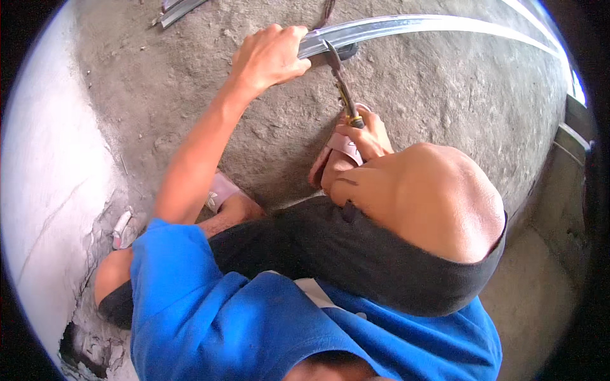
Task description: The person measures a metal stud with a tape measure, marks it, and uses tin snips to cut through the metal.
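My left hand (pixel 267 57) is closed round a long, shiny metal channel (pixel 406 26) that runs off toward the upper right. The blades of a pair of metal snips (pixel 343 86) with black and yellow handles rest at the channel's edge, just right of my left hand. My right hand (pixel 368 136) grips the snips' handles, low beside my right foot in a pink sandal (pixel 321 162); my bent knee hides part of the wrist. A dark object (pixel 346 52) lies under the channel, partly hidden by it.
I squat on a rough concrete floor (pixel 152 76). Short metal channel pieces (pixel 181 13) lie at the upper left. A pale plastered wall (pixel 38 178) with a cracked base is on the left. A ledge or edge (pixel 572 140) runs along the right. My other sandal (pixel 225 187) is below my left forearm.
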A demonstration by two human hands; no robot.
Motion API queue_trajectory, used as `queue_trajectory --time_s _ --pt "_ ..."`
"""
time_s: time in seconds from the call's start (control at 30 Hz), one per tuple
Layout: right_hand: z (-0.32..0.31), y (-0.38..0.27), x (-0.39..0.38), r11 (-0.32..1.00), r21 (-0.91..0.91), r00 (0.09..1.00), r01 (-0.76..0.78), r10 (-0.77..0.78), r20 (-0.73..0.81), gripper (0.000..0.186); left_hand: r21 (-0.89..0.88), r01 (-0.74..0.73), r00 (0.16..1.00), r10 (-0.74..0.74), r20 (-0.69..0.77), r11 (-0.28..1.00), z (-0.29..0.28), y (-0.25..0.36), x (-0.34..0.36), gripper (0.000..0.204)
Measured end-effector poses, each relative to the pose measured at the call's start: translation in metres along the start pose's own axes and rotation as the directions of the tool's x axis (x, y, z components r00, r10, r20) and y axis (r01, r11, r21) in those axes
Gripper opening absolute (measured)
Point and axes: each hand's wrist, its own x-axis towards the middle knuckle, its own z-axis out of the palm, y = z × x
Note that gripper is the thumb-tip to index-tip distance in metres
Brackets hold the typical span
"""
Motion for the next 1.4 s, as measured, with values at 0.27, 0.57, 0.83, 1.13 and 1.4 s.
queue_trajectory --time_s 0.27,0.57,0.83,1.13,1.4 --pt "0.016 0.035 -0.017 0.650 -0.498 0.660 0.574 -0.727 -0.190 0.036 -0.042 -0.100 0.994 0.099 -0.035 0.994 0.010 -0.003 0.016 0.042" --pt "0.029 0.029 -0.013 1.000 0.009 0.970 0.018 -0.015 -0.243 0.039 0.019 0.004 0.999 -0.003 -0.047 1.000 0.024 0.006 0.003 0.038" --pt "0.023 0.021 0.000 0.987 -0.159 0.955 0.026 -0.072 -0.289 0.030 0.014 -0.029 0.998 0.030 -0.050 0.999 0.017 0.007 0.010 0.049" --pt "0.022 0.022 0.016 0.961 -0.274 0.923 0.029 -0.131 -0.362 0.038 -0.110 -0.122 0.974 0.097 -0.206 0.986 0.041 -0.013 0.035 0.035" --pt "-0.007 -0.008 -0.013 0.991 -0.012 0.991 -0.132 0.132 0.032 0.020 0.077 0.030 0.996 -0.023 -0.090 0.997 0.037 0.004 0.015 0.035"
